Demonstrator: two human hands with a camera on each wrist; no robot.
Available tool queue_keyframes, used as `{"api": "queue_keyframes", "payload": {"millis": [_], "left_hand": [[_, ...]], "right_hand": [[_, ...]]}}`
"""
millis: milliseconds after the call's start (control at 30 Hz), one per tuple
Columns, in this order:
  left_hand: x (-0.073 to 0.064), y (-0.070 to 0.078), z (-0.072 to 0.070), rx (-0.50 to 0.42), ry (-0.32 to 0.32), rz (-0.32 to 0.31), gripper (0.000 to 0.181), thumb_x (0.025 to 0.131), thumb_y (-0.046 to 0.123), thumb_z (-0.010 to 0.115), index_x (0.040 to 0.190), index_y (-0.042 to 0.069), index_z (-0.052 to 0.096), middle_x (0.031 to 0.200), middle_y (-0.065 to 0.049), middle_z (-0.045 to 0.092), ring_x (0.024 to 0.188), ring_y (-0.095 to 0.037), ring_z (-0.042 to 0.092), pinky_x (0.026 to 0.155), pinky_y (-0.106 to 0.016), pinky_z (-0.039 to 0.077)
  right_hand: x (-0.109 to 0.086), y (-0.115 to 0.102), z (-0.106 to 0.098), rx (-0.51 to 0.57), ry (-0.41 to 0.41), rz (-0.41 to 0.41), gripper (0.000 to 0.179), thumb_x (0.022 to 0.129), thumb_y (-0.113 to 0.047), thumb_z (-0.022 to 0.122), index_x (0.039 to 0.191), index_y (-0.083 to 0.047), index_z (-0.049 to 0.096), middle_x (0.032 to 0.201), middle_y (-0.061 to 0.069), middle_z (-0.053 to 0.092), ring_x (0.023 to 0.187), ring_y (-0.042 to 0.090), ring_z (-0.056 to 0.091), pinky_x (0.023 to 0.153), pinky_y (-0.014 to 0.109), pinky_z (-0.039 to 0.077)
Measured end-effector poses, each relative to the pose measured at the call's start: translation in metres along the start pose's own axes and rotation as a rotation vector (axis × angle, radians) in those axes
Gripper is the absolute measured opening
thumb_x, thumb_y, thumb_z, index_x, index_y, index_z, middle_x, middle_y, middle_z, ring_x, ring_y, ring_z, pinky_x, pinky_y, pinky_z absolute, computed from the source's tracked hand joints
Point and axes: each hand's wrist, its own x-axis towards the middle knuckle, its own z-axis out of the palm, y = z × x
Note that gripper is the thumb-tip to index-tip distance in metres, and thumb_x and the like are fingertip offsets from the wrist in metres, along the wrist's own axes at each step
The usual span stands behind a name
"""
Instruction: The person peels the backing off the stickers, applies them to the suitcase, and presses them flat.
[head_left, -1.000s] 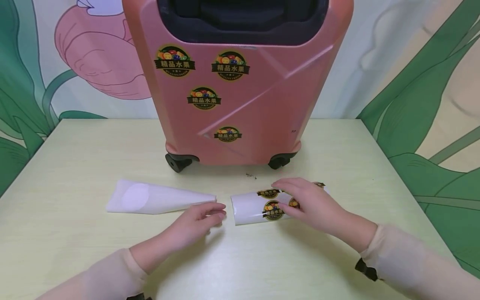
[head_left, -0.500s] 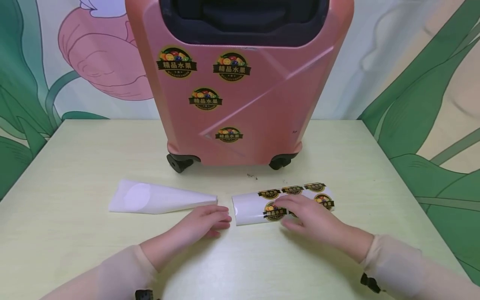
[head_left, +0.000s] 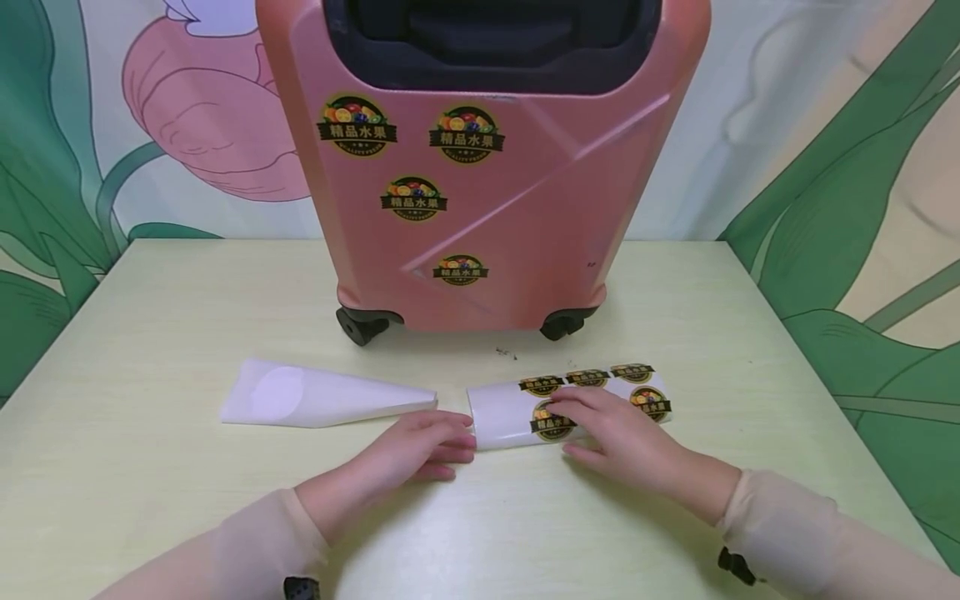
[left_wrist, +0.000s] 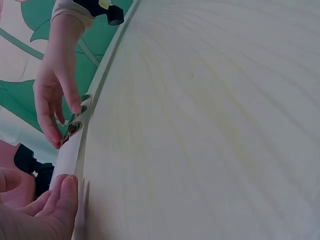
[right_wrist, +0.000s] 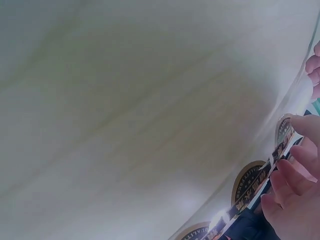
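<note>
A curled white sheet of stickers lies on the table, bearing black round fruit labels in rows. At its left end is my left hand, fingers extended, with the fingertips at the sheet's edge; the left wrist view also has this hand at the sheet's end. My right hand is over the sheet's middle, fingers loosely bent and spread around a label. In the right wrist view the right hand's fingers are close to the labels; whether they touch is unclear. Neither hand pinches anything visibly.
A pink suitcase with black wheels stands upright at the back, several fruit labels on its front. Left of the sheet lies a flattened white paper roll with a pale round patch. Small dark marks are on the table.
My left hand has moved right, up to the sheet's left end. The right hand has shifted slightly down and toward me, uncovering labels at the sheet's right end.
</note>
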Motion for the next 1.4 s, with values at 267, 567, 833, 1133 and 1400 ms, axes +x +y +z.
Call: {"api": "queue_keyframes", "payload": {"millis": [267,567,833,1133,1400], "left_hand": [[-0.001,0.002,0.003,-0.12,0.046,0.017,0.041,0.093,0.013,0.049,0.131,-0.001,0.048,0.111,-0.015,0.062,0.099,-0.021,0.062,0.075,-0.031,0.052],[-0.003,0.004,0.011,-0.275,0.115,0.03,0.041,0.093,0.017,0.049,0.129,-0.001,0.043,0.106,-0.014,0.061,0.086,-0.013,0.064,0.067,-0.023,0.049],[0.002,-0.007,0.03,-0.231,-0.065,0.072,0.038,0.093,0.024,0.055,0.115,-0.006,0.052,0.096,-0.004,0.064,0.082,-0.009,0.062,0.067,-0.023,0.048],[0.015,-0.008,0.052,-0.25,0.031,0.127,0.028,0.091,0.018,0.06,0.111,-0.002,0.059,0.086,0.0,0.067,0.076,-0.01,0.062,0.065,-0.024,0.045],[0.018,-0.01,0.055,-0.23,0.083,0.156,0.029,0.092,0.018,0.059,0.112,-0.003,0.058,0.085,0.0,0.068,0.073,-0.009,0.06,0.062,-0.023,0.044]], "right_hand": [[0.004,-0.003,0.001,-0.013,0.048,-0.003,0.047,0.077,-0.017,0.075,0.121,-0.007,0.061,0.124,0.006,0.056,0.114,0.024,0.053,0.095,0.041,0.042],[0.008,-0.005,0.001,-0.019,0.117,0.001,0.045,0.078,-0.018,0.076,0.12,-0.008,0.062,0.121,0.005,0.059,0.111,0.024,0.054,0.093,0.042,0.043],[0.014,-0.01,0.0,0.036,0.152,-0.03,0.046,0.079,-0.018,0.074,0.122,-0.008,0.059,0.12,0.006,0.059,0.111,0.024,0.055,0.094,0.043,0.042],[0.018,-0.019,-0.002,0.097,0.143,-0.024,0.038,0.081,-0.017,0.072,0.116,-0.008,0.061,0.124,0.006,0.058,0.114,0.025,0.053,0.095,0.044,0.041],[0.019,-0.02,-0.002,0.13,0.238,-0.069,0.026,0.077,-0.018,0.076,0.099,-0.011,0.064,0.117,0.002,0.06,0.108,0.02,0.055,0.092,0.038,0.043]]}}
